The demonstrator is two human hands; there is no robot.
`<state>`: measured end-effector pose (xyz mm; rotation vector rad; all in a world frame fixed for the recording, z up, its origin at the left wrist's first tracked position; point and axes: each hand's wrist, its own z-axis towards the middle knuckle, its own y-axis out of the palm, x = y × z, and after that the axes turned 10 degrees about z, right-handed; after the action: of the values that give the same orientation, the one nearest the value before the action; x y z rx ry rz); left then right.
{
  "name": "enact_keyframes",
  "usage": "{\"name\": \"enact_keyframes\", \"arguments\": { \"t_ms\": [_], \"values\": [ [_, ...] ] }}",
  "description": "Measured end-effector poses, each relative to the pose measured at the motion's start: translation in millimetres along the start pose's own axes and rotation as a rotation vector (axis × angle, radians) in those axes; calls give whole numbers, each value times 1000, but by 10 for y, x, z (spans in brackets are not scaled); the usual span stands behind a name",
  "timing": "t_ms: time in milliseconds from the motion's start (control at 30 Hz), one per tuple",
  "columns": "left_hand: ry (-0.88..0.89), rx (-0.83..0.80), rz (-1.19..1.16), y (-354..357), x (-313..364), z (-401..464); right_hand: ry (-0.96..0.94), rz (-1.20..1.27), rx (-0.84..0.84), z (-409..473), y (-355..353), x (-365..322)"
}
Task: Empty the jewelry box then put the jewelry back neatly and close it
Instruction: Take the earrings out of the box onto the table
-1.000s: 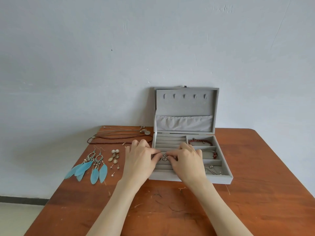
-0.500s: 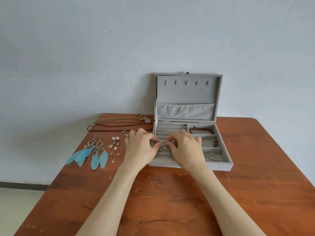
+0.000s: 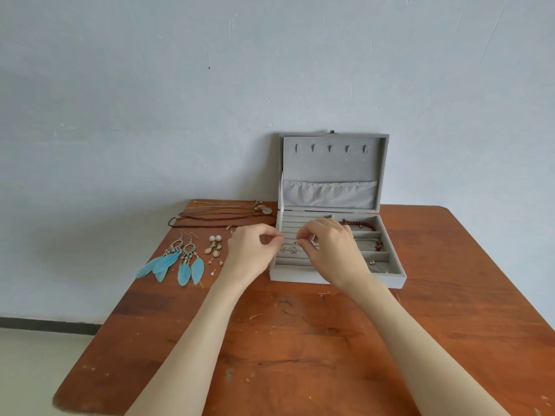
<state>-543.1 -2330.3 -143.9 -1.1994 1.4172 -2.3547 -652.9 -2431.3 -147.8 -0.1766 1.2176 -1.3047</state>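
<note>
The grey jewelry box [image 3: 336, 279] stands open on the wooden table [image 3: 300, 340], its lid [image 3: 333, 163] upright against the wall. Both my hands hover over the ring rolls on its left side. My right hand [image 3: 330, 250] pinches the top of a small silver earring [image 3: 292, 250]. My left hand [image 3: 250, 250] has curled fingers pinched just above a second small silver earring [image 3: 281, 250]. A red bead bracelet [image 3: 359, 225] lies in the back right compartment, and another bracelet [image 3: 378, 244] in the one in front of it.
Left of the box lie blue feather earrings [image 3: 180, 262], pearl earrings [image 3: 215, 238], gold drop earrings [image 3: 213, 250], tiny studs [image 3: 214, 262] and several necklaces [image 3: 225, 217] at the back. Small pieces [image 3: 374, 262] sit in the box's front right compartment.
My hands have drawn slightly apart over the ring rolls. What looked like one silver piece between them now shows as two small silver earrings side by side.
</note>
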Motion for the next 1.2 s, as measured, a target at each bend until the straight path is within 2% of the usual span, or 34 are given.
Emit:
{"name": "enact_keyframes", "arguments": {
  "t_ms": [67, 133, 267, 333, 433, 600, 800, 1200],
  "values": [
    [-55, -36, -132, -130, -37, -109, -62, 48, -24, -44, -23, -82],
    [-107, -3, -168, -238, -132, -200, -119, 102, -71, -92, -29, -178],
    [-184, 93, -61, -363, -317, -428, -199, 144, -211, -171, 40, -371],
    [-201, 93, -27, -364, -354, -533, -234, 102, -291, -200, 124, -442],
    [-242, 93, 57, -270, -371, -580, -189, -15, -376, -191, 234, -474],
    [-303, 94, 224, -119, -388, -492, -98, -145, -307, -89, 296, -465],
    [-268, 105, 322, -29, -351, -433, -5, -195, -301, -9, 353, -470],
    [-196, 175, 397, 46, -410, -417, 140, -182, -214, -8, 475, -481]
  ]
}}
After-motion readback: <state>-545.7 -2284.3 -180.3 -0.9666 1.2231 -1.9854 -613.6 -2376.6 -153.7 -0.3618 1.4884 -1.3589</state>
